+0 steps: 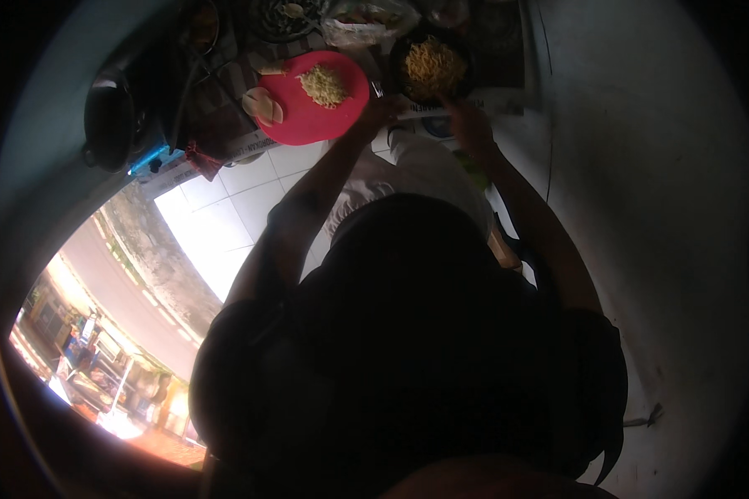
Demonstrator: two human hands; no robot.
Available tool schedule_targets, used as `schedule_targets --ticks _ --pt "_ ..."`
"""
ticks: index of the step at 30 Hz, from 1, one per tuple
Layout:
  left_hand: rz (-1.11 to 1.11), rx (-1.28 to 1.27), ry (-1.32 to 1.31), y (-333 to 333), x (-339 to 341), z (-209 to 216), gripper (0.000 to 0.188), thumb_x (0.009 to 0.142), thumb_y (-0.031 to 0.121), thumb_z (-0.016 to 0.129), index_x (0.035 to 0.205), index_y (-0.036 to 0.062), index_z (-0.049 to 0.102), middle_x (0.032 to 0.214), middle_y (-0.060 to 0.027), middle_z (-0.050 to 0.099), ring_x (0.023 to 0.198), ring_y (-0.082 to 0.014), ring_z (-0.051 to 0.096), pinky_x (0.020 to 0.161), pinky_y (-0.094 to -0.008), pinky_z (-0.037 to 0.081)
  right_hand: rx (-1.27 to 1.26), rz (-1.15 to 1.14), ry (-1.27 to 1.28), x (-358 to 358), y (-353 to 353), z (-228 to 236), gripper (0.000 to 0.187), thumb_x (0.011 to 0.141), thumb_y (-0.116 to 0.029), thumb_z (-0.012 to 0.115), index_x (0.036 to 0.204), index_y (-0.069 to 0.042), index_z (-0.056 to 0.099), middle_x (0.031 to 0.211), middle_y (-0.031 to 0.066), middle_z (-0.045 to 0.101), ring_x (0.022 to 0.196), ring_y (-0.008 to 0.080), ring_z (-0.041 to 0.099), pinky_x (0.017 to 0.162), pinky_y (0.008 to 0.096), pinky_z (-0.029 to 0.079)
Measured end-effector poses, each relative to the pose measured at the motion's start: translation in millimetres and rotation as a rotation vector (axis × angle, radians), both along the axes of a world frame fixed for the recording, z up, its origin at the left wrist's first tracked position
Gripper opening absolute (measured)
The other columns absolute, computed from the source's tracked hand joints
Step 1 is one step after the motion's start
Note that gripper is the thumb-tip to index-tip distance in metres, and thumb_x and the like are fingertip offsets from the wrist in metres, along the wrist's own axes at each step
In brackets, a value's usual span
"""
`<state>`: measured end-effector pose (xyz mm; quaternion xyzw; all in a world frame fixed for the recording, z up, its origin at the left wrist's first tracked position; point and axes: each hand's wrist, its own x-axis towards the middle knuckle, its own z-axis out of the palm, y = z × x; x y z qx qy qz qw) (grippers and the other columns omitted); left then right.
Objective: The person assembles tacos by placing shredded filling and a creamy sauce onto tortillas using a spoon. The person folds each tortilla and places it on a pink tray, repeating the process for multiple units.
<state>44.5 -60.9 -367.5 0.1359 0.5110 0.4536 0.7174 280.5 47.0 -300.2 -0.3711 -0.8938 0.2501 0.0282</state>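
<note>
A dark round bowl (398, 71) holds a heap of yellow-orange strips (434, 68). My right hand (469, 125) is at the bowl's near right rim, with a finger reaching toward it. In the gap between the bowl and a round pink board (324, 125) is my left hand (381, 115), close to the board's right edge. Both hands are in deep shadow, and their grip cannot be made out. On the board lies a pile of pale chopped pieces (324, 86). Flat pale slices (263, 106) rest at its left edge, with a small pale chunk (272, 70) above them.
Behind the board are a clear plastic bag (366, 21) with something in it and a dark dish with a spoon (291, 11). A black pan-like vessel (108, 125) stands at the left, near a red bundle (201, 160). Printed sheets cover the work surface. A pale wall (641, 166) rises at the right.
</note>
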Motion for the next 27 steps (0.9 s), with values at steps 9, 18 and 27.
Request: schedule_targets --ticks 9,18,27 --pt "-0.116 0.086 0.259 0.9 1.3 12.1 0.044 0.083 0.012 0.066 0.125 0.0019 0.054 0.114 -0.0102 0.061 0.105 -0.0197 0.059 0.091 -0.0355 0.047 0.014 -0.055 -0.027 7.3 4.6 7.1 0.063 0.075 -0.005 0.054 0.135 -0.021 0.048 0.097 0.0188 0.060 0.087 0.0357 0.061 0.075 0.0468 0.050" --pt "-0.205 0.087 0.305 3.6 -1.5 22.1 0.040 0.082 0.005 0.064 0.122 0.0068 0.058 0.124 -0.0107 0.056 0.116 -0.0219 0.054 0.096 -0.0354 0.047 -0.005 0.012 -0.199 22.3 1.8 20.2 0.061 0.076 -0.014 0.059 0.136 -0.022 0.047 0.096 0.0188 0.062 0.085 0.0335 0.063 0.072 0.0455 0.052" --pt "-0.009 -0.025 0.017 5.0 3.3 21.0 0.045 0.085 0.018 0.066 0.126 0.0050 0.054 0.115 -0.0073 0.062 0.106 -0.0172 0.058 0.090 -0.0339 0.046 0.065 -0.078 -0.271 42.3 -5.9 3.6 0.059 0.081 -0.007 0.051 0.138 -0.021 0.044 0.085 0.0192 0.059 0.075 0.0357 0.061 0.068 0.0478 0.051"
